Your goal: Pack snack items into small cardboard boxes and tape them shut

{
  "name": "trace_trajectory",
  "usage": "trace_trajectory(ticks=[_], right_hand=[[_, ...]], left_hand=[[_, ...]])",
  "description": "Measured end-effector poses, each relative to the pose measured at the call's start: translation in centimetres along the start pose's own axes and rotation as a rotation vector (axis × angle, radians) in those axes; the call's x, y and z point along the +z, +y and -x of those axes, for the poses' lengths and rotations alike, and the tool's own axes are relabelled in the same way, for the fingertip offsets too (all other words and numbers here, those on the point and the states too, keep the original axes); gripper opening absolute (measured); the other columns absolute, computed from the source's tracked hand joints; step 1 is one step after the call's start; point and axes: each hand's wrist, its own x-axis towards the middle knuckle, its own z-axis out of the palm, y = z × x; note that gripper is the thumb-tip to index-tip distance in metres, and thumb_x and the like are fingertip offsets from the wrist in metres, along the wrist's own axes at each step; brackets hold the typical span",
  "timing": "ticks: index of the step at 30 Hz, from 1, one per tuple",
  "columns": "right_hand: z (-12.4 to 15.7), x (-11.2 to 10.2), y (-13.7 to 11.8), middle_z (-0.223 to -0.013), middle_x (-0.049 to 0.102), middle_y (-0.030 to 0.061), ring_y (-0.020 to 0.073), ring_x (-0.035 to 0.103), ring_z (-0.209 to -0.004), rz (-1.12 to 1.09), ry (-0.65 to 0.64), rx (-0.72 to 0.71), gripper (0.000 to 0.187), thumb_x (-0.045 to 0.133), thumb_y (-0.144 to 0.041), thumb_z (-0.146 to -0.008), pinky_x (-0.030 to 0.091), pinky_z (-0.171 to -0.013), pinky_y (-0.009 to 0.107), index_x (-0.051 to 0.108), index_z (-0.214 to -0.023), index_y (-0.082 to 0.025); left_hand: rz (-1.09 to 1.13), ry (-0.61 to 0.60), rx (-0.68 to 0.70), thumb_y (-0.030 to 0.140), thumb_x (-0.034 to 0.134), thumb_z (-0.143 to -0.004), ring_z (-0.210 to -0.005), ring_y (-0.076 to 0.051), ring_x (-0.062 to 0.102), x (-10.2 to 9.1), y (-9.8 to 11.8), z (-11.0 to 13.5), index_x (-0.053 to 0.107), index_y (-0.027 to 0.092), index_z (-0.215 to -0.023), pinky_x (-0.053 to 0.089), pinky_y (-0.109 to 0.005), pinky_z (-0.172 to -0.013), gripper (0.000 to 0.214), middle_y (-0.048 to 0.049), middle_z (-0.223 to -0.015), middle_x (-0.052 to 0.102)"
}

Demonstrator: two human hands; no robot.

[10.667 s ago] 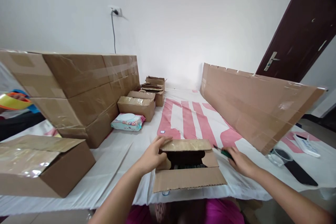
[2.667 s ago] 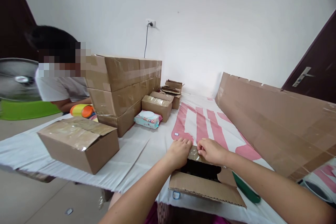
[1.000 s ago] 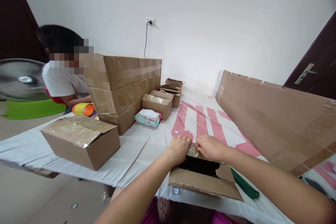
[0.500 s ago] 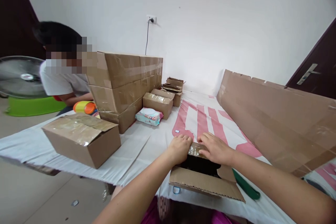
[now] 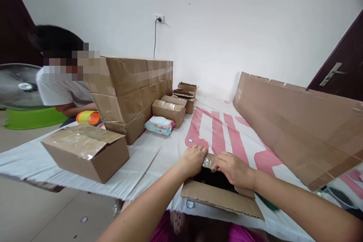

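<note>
At the near edge of the table a small cardboard box [image 5: 221, 198] stands with its top open and its inside dark. Its near flap is folded out toward me. My left hand [image 5: 194, 160] is closed over the far flap's left part, fingers curled round its edge. On the same flap, a little to the right, my right hand [image 5: 234, 168] grips with bent fingers. Shiny clear tape [image 5: 209, 161] shows on the flap between the two hands. A green object [image 5: 268, 202] lies right of the box, partly hidden by my right forearm.
Stacked taped cartons [image 5: 129, 79] stand at the left. Before them are a closed box [image 5: 85, 151] and a wet-wipes pack [image 5: 159, 125]; smaller boxes [image 5: 169, 110] sit behind. A large cardboard sheet [image 5: 295, 124] leans at the right. A person [image 5: 61, 87] sits beyond the cartons, near a fan [image 5: 19, 85].
My right hand's fingers have drawn in from a spread hold to a tighter grip on the flap. My left hand stays on it. The view has shifted slightly.
</note>
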Motion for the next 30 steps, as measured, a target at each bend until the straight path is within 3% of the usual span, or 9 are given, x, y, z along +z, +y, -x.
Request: trace_trajectory(ticks=[7,14,23,30], right_hand=[[2.8,-1.9,0.2,-0.086,0.06,0.0056,0.0192,0.051,-0.082,-0.052,-0.085,0.036,0.028,0.041,0.001,-0.078,0.043,-0.077,0.03,0.06,-0.084,-0.019],[4.1,-2.9,0.6,-0.084,0.058,0.0047,0.0181,0.05,-0.082,-0.102,-0.077,0.095,0.029,0.038,0.001,-0.078,0.043,-0.076,0.028,0.057,-0.083,-0.019],[5.4,-3.7,1.1,-0.087,0.058,0.0037,0.0158,0.051,-0.083,-0.192,-0.107,0.119,0.028,0.037,-0.002,-0.084,0.043,-0.078,0.028,0.057,-0.082,-0.02],[6.0,-4.7,3.8,-0.085,0.057,0.0046,0.0148,0.053,-0.078,-0.45,-0.086,0.171,0.021,0.042,-0.021,-0.093,0.045,-0.074,0.029,0.055,-0.078,-0.019]], left_hand=[[-0.012,0.005,0.019,0.008,0.05,-0.073,-0.101,-0.029,0.057,0.1,-0.1,0.0,0.052,0.016,-0.106,0.048,-0.04,-0.083,0.034,-0.0124,-0.108,0.062],[-0.031,-0.001,0.031,0.007,0.051,-0.07,-0.101,-0.029,0.056,0.1,0.0,-0.2,0.052,0.017,-0.105,0.047,-0.04,-0.083,0.036,-0.0119,-0.108,0.062],[-0.026,0.005,0.071,0.005,0.048,-0.071,-0.1,-0.03,0.057,0.3,0.1,-0.2,0.053,0.015,-0.104,0.047,-0.041,-0.082,0.035,-0.0129,-0.107,0.062],[-0.013,-0.004,0.086,0.005,0.05,-0.07,-0.1,-0.03,0.057,0.0,0.4,-0.3,0.054,0.015,-0.105,0.048,-0.041,-0.083,0.036,-0.0131,-0.107,0.063]])
